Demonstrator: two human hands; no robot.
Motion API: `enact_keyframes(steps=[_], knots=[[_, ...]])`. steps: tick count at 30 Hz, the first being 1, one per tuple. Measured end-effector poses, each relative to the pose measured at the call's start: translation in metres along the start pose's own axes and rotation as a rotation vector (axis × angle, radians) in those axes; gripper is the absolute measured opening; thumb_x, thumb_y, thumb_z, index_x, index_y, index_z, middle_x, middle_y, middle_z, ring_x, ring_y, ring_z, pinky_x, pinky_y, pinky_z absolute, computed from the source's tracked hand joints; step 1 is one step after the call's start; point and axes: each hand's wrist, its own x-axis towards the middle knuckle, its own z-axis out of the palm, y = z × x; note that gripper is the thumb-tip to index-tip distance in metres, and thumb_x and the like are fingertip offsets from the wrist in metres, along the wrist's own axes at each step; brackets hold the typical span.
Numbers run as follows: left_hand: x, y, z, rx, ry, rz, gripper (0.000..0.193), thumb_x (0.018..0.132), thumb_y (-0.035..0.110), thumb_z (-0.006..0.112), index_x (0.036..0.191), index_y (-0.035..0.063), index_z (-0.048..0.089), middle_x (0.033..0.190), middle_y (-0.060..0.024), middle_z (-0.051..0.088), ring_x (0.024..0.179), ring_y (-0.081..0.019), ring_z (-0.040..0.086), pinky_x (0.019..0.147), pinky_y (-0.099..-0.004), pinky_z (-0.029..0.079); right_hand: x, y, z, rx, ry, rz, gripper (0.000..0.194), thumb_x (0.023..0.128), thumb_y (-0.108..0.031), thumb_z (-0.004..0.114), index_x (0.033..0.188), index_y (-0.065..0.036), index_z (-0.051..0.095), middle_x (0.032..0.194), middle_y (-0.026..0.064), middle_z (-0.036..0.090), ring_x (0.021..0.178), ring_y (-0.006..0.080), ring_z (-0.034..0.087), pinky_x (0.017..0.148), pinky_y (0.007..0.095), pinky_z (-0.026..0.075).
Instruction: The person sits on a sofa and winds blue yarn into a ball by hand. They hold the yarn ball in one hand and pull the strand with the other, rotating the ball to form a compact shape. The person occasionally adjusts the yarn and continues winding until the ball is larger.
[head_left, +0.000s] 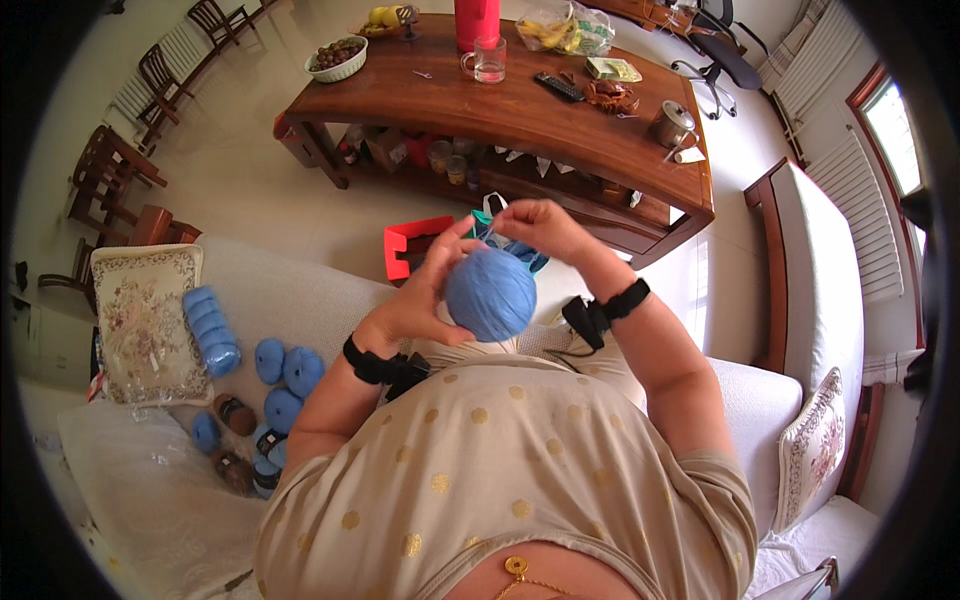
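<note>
A large ball of blue yarn (492, 294) rests in my left hand (431, 292), whose thumb lies under it and whose fingers reach over its upper left side. Just above the ball, my right hand (544, 229) pinches a strand of the yarn between thumb and fingers. Behind the hands, low on the floor, a bag (534, 259) with a white handle is partly hidden by the ball and holds something blue. On the sofa at the left lie several balls of blue yarn (283, 410), brown yarn balls (235, 415) and a wrapped row of blue yarn (210, 330).
Ahead stands a wooden coffee table (450, 97) bearing a glass mug (489, 61), a remote control (559, 87), a metal cup (673, 124) and a basket of fruit (337, 69). A red box (395, 255) stands on the floor. Cushions (150, 322) lie on the sofa.
</note>
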Motion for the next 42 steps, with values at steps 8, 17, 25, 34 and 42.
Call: enact_keyframes(steps=[8,17,25,34,42], knots=[[0.001,-0.001,-0.046,-0.385,0.567,0.08,0.093,0.062,0.02,0.081,0.14,0.009,0.032,0.126,-0.01,0.048,0.115,-0.0234,0.052,0.099,-0.0392,0.044,-0.065,0.011,0.03,-0.228,-0.034,-0.183,0.019,0.096,-0.02,0.056,0.104,-0.006,0.066,0.092,0.006,0.069,0.083,0.013,0.063,0.076,0.0254,0.05],[0.009,-0.032,-0.015,0.09,0.454,-0.008,0.083,0.065,0.021,0.082,0.134,0.0104,0.037,0.126,-0.0108,0.045,0.115,-0.0214,0.048,0.097,-0.0354,0.043,-0.081,-0.045,0.032,-0.372,-0.126,-0.529,0.009,0.089,-0.011,0.06,0.094,-0.006,0.066,0.089,0.0103,0.066,0.082,0.0284,0.064,0.072,0.0346,0.052],[-0.002,-0.035,-0.002,-0.262,0.1,-0.151,0.086,0.07,0.018,0.072,0.144,0.0114,0.029,0.134,-0.0098,0.043,0.122,-0.0223,0.046,0.105,-0.0358,0.037,-0.082,-0.04,0.028,0.079,-0.146,-0.291,0.019,0.097,-0.017,0.052,0.097,-0.003,0.065,0.087,0.0026,0.065,0.075,0.0108,0.057,0.066,0.0264,0.047],[0.001,-0.038,0.003,-0.24,0.299,-0.231,0.08,0.068,0.014,0.076,0.137,0.0104,0.037,0.126,-0.009,0.046,0.116,-0.0218,0.049,0.102,-0.0351,0.039,-0.081,-0.05,0.015,0.092,-0.204,-0.256,0.017,0.096,-0.016,0.056,0.096,-0.003,0.067,0.085,0.0021,0.065,0.076,0.0113,0.059,0.07,0.0264,0.049],[0.0,-0.028,0.0,0.183,0.003,-0.221,0.088,0.058,0.023,0.083,0.134,0.0086,0.04,0.132,-0.0076,0.04,0.123,-0.0204,0.041,0.104,-0.0348,0.034,-0.059,-0.039,-0.006,-0.012,-0.114,-0.33,0.014,0.094,-0.012,0.058,0.094,-0.001,0.066,0.087,0.0056,0.067,0.08,0.0114,0.06,0.074,0.0257,0.049]])
